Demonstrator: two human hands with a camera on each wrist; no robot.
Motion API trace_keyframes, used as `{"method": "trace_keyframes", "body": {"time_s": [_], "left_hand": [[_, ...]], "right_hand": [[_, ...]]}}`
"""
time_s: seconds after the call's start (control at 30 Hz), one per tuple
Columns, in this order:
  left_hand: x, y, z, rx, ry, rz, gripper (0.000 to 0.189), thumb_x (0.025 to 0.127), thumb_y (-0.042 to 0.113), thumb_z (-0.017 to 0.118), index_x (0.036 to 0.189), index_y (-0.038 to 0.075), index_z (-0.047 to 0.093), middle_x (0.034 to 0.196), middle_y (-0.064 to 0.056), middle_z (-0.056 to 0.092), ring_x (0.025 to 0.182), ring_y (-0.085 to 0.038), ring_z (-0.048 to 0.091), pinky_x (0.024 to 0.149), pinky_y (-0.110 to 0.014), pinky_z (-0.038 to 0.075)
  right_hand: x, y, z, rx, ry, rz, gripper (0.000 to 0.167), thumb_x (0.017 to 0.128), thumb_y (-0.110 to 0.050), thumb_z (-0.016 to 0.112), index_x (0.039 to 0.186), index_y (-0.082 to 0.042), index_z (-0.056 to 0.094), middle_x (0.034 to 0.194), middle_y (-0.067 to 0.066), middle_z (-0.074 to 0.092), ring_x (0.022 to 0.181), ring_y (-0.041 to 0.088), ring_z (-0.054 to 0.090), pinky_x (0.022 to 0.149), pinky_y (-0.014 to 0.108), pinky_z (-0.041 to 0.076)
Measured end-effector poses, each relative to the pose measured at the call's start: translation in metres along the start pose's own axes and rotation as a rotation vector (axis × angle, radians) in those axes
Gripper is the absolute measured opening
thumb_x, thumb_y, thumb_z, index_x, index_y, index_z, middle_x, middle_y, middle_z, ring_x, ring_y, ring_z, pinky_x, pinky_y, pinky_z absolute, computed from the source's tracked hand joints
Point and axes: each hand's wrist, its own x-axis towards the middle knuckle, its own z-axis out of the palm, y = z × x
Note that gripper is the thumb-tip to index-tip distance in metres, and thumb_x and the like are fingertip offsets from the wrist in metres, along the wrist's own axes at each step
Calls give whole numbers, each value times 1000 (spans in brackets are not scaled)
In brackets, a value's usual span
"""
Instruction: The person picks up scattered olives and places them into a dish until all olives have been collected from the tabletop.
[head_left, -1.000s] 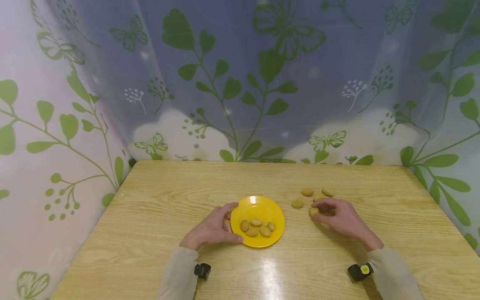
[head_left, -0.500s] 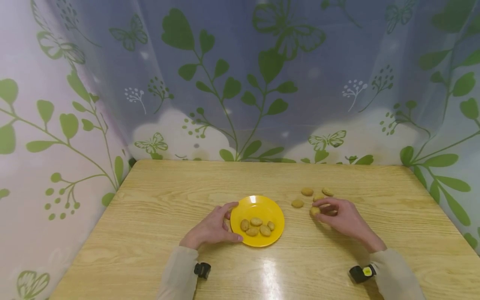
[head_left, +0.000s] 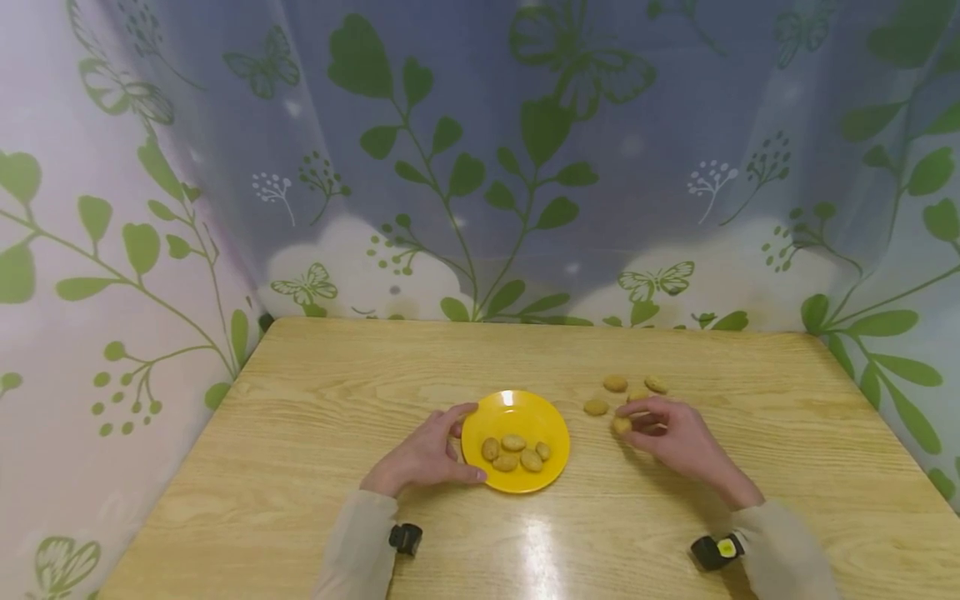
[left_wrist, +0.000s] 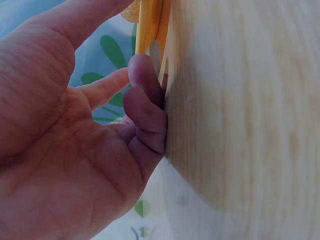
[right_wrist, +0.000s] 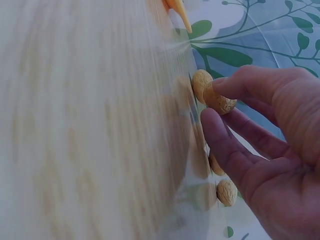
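On the table, a yellow plate (head_left: 517,417) bears several tan, wrinkled walnuts (head_left: 513,442). My left hand (head_left: 431,450) holds the plate's left side, thumb at the near rim and index finger at the far rim. In the left wrist view, other fingers (left_wrist: 145,110) curl low beside the plate's edge. To the right, my right hand (head_left: 678,437) pinches a walnut (head_left: 622,425) between thumb and fingertips. The right wrist view shows this walnut (right_wrist: 220,102) overlapping another walnut (right_wrist: 201,82) behind it. Loose walnuts (head_left: 596,407) lie around that hand, some partly hidden by it.
The wooden table (head_left: 360,358) ends at a curtain (head_left: 480,208) printed with leaves and butterflies. Small black cameras (head_left: 406,539) are strapped to both wrists. More walnuts (head_left: 616,383) lie past the right hand, toward the table's far side.
My right hand has shifted slightly left with the pinched walnut, toward the plate. The left hand and the plate stay in place.
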Motion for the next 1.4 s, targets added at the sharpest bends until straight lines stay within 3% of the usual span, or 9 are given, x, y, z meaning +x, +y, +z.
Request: {"method": "trace_keyframes", "body": {"time_s": [0.7, 1.07, 1.4], "left_hand": [[1, -1, 1, -5, -6, -8, 99, 76, 33, 92, 158, 23, 37, 125, -9, 52, 86, -17, 52, 74, -30, 45], [1, -1, 0, -4, 1, -15, 99, 76, 34, 92, 158, 25, 37, 124, -7, 52, 86, -17, 52, 72, -29, 44], [1, 0, 1, -12, 2, -18, 99, 75, 33, 92, 157, 24, 38, 123, -8, 51, 86, -18, 52, 72, -30, 44]], "right_hand": [[8, -15, 21, 151, -93, -42, 30, 88, 0, 75, 117, -6, 73, 126, 19, 69, 106, 30, 70, 88, 25, 58], [16, -27, 36, 144, -107, -114, 30, 88, 2, 73, 117, -6, 73, 123, 18, 69, 102, 25, 71, 87, 28, 60], [25, -40, 49, 147, -130, -100, 29, 88, -1, 76, 116, -9, 74, 125, 15, 70, 105, 28, 71, 87, 27, 60]]}}
